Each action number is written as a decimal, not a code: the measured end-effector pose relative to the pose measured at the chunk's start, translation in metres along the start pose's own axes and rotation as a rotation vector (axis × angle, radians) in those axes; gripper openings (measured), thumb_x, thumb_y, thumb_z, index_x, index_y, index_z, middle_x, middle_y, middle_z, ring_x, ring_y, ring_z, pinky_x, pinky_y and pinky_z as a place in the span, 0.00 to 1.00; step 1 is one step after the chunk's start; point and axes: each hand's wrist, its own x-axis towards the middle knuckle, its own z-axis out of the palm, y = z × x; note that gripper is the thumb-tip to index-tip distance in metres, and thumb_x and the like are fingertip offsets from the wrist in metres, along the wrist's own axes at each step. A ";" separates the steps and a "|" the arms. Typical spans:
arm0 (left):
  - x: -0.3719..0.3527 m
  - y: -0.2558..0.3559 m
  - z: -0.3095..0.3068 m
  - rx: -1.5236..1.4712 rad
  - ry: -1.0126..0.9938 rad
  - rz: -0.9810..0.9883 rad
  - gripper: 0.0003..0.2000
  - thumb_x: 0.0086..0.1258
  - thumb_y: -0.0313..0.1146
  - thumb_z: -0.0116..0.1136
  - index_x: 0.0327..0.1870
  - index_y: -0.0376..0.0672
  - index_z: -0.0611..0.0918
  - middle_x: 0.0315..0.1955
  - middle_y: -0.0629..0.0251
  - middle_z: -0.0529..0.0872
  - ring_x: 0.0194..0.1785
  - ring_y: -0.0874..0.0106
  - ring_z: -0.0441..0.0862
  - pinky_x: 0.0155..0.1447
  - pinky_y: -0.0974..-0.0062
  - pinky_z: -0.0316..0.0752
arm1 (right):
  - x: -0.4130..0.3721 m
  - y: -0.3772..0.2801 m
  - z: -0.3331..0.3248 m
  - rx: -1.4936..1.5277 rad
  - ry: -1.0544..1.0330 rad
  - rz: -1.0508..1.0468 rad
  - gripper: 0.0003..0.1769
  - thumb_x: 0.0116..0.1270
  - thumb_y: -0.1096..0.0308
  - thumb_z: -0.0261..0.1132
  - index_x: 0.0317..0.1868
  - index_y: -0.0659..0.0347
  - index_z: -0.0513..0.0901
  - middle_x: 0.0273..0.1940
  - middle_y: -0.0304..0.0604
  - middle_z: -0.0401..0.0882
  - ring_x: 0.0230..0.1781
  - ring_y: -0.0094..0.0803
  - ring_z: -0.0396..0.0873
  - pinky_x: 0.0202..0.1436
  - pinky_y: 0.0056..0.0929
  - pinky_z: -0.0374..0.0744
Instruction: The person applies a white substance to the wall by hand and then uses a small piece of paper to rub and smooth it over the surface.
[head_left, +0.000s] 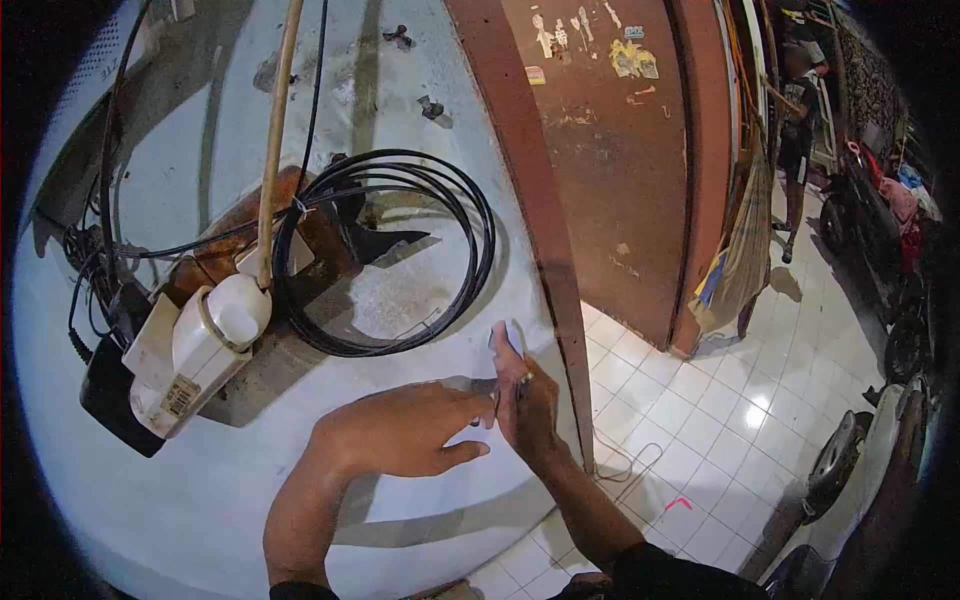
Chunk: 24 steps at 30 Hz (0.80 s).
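My left hand [420, 430] reaches across the pale wall with its thumb apart, its fingertips meeting my right hand. My right hand [525, 405] has its fingers bent around something thin and dark that I cannot make out, with a ring on one finger. Above both hands hangs a coil of black cable [483, 270]. To the left of the coil is a white device [190, 370] with a label, a rounded white part [240, 310] and a black adapter [115, 400].
A wooden stick [270, 150] rises from the device. To the right are a brown door [620, 170], a hanging cloth [740, 240], white floor tiles [690, 440], parked motorcycles [880, 270] and a standing person [795, 130] farther back.
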 end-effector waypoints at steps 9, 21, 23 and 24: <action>0.000 0.003 -0.003 -0.015 -0.074 -0.056 0.15 0.73 0.39 0.57 0.53 0.40 0.76 0.48 0.53 0.81 0.53 0.53 0.79 0.59 0.58 0.72 | -0.016 0.001 0.001 0.008 -0.081 -0.001 0.29 0.75 0.68 0.54 0.75 0.56 0.63 0.51 0.57 0.82 0.44 0.49 0.85 0.41 0.43 0.83; -0.001 0.002 -0.004 -0.069 -0.039 -0.016 0.15 0.73 0.39 0.57 0.53 0.40 0.75 0.45 0.52 0.82 0.51 0.51 0.79 0.56 0.58 0.73 | -0.014 -0.017 -0.009 0.048 -0.044 0.007 0.33 0.66 0.83 0.57 0.72 0.56 0.68 0.44 0.56 0.84 0.37 0.44 0.85 0.40 0.36 0.82; 0.001 0.001 -0.005 -0.057 -0.040 -0.016 0.15 0.73 0.40 0.57 0.53 0.41 0.76 0.47 0.53 0.81 0.52 0.53 0.79 0.57 0.59 0.73 | -0.010 -0.018 -0.011 0.040 -0.044 0.023 0.32 0.66 0.84 0.57 0.71 0.57 0.70 0.43 0.57 0.83 0.38 0.44 0.85 0.41 0.35 0.82; 0.001 0.003 -0.006 -0.041 -0.048 -0.024 0.15 0.73 0.41 0.57 0.54 0.42 0.76 0.48 0.53 0.81 0.52 0.55 0.80 0.57 0.60 0.73 | -0.013 -0.015 -0.011 0.031 -0.056 0.030 0.32 0.66 0.84 0.57 0.71 0.57 0.70 0.43 0.57 0.83 0.37 0.44 0.85 0.41 0.35 0.82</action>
